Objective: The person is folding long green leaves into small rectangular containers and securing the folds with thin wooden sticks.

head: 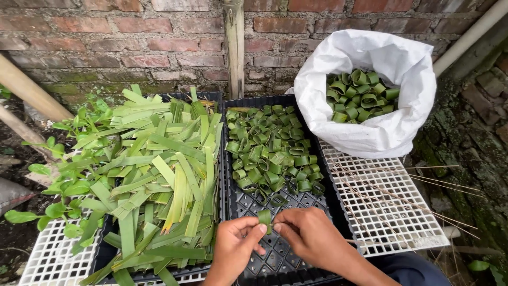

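Pinching a short strip of green leaf (265,218) between them, both hands are working low in the frame, over the near end of a black plastic tray (275,259). The left hand (236,248) is gripping the strip with thumb and forefinger closed on its left edge, and the right hand (312,237) is closing its fingertips on the right edge, so the strip is standing upright between the two hands, just above the tray's moulded, glossy cells.

Farther up the same tray, a heap of leaf rings (270,151) is lying: small bands curled into loops, smooth and dark green, piled loosely against each other and covering the far half of the tray. To the left, a second black tray (159,276) is carrying a thick stack of flat cut leaf strips (159,175), long, ribbed and pale to mid green, lying in crossed layers. Both trays are resting on white plastic grids (391,212) with small square openings. Thin brown sticks (402,198) are lying scattered across the right-hand grid.

Behind that grid, a white woven sack (370,130) is sitting with its mouth rolled open, holding more curled green rings (360,95). A rough red brick wall (132,47) with mossy patches is running along the back, with a bamboo pole (234,47) standing upright against it. Leafy green plants (63,185) are growing at the left edge.
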